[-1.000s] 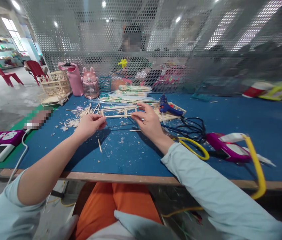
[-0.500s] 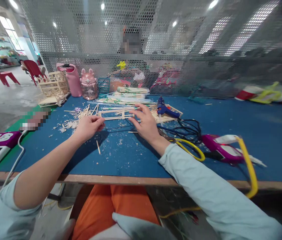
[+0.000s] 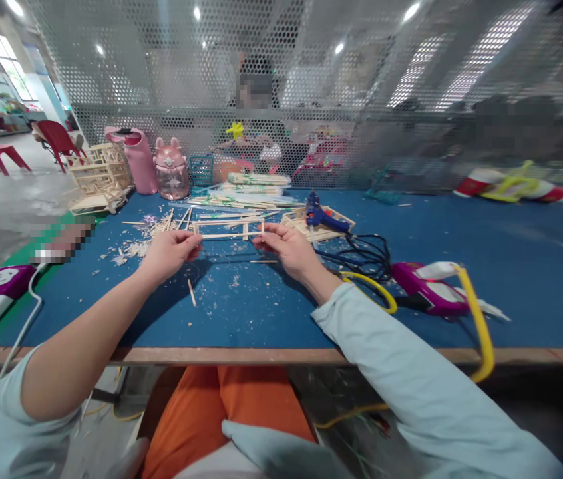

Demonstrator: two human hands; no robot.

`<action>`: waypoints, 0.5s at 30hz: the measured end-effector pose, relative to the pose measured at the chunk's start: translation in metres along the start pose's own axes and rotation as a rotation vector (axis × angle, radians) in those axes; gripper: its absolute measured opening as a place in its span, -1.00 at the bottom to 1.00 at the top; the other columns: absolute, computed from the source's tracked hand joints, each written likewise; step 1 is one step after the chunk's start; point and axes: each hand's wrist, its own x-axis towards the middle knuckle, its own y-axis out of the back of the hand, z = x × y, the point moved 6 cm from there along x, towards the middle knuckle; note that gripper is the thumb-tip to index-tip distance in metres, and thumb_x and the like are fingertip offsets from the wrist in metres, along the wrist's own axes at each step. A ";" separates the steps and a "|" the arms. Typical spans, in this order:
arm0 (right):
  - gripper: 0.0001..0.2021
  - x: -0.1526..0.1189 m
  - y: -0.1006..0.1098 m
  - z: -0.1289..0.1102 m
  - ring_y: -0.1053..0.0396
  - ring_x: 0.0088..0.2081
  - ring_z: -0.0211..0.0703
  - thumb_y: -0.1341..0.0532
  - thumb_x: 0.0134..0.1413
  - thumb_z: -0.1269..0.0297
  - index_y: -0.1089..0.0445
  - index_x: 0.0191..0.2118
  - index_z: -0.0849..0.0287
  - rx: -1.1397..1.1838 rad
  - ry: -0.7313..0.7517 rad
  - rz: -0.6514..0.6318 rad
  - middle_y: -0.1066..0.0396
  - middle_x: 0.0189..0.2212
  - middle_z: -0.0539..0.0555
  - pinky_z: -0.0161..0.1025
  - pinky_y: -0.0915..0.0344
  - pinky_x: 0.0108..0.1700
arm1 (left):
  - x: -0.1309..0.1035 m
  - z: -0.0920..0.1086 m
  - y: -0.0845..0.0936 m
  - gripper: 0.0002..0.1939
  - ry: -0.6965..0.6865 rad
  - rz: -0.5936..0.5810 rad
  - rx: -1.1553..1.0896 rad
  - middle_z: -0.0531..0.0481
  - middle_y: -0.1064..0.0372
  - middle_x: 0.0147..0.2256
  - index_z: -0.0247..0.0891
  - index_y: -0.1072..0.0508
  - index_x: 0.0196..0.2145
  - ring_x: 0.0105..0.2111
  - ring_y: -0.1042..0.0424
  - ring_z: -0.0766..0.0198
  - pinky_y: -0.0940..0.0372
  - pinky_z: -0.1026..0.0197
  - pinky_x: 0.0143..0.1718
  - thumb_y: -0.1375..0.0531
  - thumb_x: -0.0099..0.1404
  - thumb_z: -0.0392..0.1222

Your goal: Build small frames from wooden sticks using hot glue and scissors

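Observation:
A small rectangular frame of thin wooden sticks (image 3: 226,235) is held up over the blue table between my two hands. My left hand (image 3: 169,254) pinches its left end, fingers closed. At the right end, the thumb and fingers of my right hand (image 3: 289,249) close on the frame, near its short crosspiece. Behind it lie bundles of wooden sticks (image 3: 246,196) in plastic wrapping. A pile of stick offcuts and shavings (image 3: 144,245) is just beyond my left hand. A blue glue gun (image 3: 325,218) rests on a flat stick-built panel (image 3: 294,219) beyond my right hand.
A pink bottle (image 3: 140,163), a clear bottle with a pink lid (image 3: 172,169) and a wooden stick model (image 3: 99,176) stand at the back left. Right of my arm are black cables (image 3: 361,249) and a purple power strip (image 3: 428,289). A perforated metal screen (image 3: 172,73) rises behind.
My right hand has closed from spread fingers onto the right end of the stick frame. My left hand keeps its pinch. The whole view has shifted slightly.

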 end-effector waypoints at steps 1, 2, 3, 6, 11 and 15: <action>-0.62 -0.001 0.002 -0.001 -0.39 -0.44 -0.28 -0.37 -0.30 0.07 -0.38 -0.31 0.15 -0.021 0.002 0.014 -0.48 -0.50 -0.02 -0.31 -0.24 -0.35 | 0.000 0.000 -0.001 -0.66 -0.002 -0.008 -0.006 0.04 -0.35 -0.61 -0.35 -0.46 -0.55 -0.61 -0.27 0.40 -0.21 0.30 -0.52 -0.30 -0.04 0.04; -0.64 -0.002 0.003 -0.001 -0.38 -0.45 -0.28 -0.36 -0.29 0.07 -0.38 -0.33 0.15 -0.040 0.006 0.023 -0.48 -0.51 -0.01 -0.30 -0.24 -0.35 | 0.000 0.000 -0.002 -0.66 -0.004 -0.016 -0.013 0.03 -0.35 -0.61 -0.35 -0.46 -0.55 -0.61 -0.27 0.40 -0.21 0.31 -0.52 -0.30 -0.04 0.04; -0.65 -0.003 0.003 -0.002 -0.39 -0.45 -0.27 -0.36 -0.28 0.07 -0.39 -0.35 0.16 -0.054 0.007 0.026 -0.49 -0.51 -0.01 -0.30 -0.24 -0.35 | 0.000 0.000 -0.002 -0.66 -0.005 -0.022 -0.019 0.03 -0.35 -0.60 -0.35 -0.46 -0.54 -0.61 -0.27 0.40 -0.21 0.31 -0.52 -0.30 -0.04 0.04; -0.69 -0.006 0.004 -0.002 -0.39 -0.43 -0.26 -0.37 -0.29 0.11 -0.39 -0.38 0.16 -0.047 -0.022 0.018 -0.49 -0.50 0.00 -0.30 -0.24 -0.34 | 0.001 -0.002 -0.002 -0.68 -0.012 -0.029 -0.018 0.03 -0.37 -0.59 -0.34 -0.46 -0.53 -0.59 -0.30 0.39 -0.22 0.31 -0.51 -0.29 -0.03 0.03; -0.76 -0.008 0.005 0.002 -0.40 -0.44 -0.28 -0.37 -0.34 0.24 -0.39 -0.43 0.16 0.065 -0.147 0.045 -0.48 -0.54 -0.03 -0.35 -0.22 -0.39 | 0.002 -0.003 -0.004 -0.67 -0.083 -0.086 0.022 0.03 -0.36 -0.60 -0.33 -0.46 -0.53 -0.61 -0.27 0.41 -0.20 0.31 -0.52 -0.26 0.01 0.04; -0.82 -0.009 0.004 0.003 -0.41 -0.46 -0.30 -0.34 -0.31 0.35 -0.38 -0.45 0.16 0.152 -0.234 0.054 -0.47 -0.55 -0.03 -0.37 -0.22 -0.43 | 0.003 -0.007 -0.006 -0.67 -0.059 -0.100 -0.034 0.03 -0.38 -0.57 -0.32 -0.46 -0.50 -0.60 -0.30 0.40 -0.22 0.31 -0.51 -0.28 0.00 0.05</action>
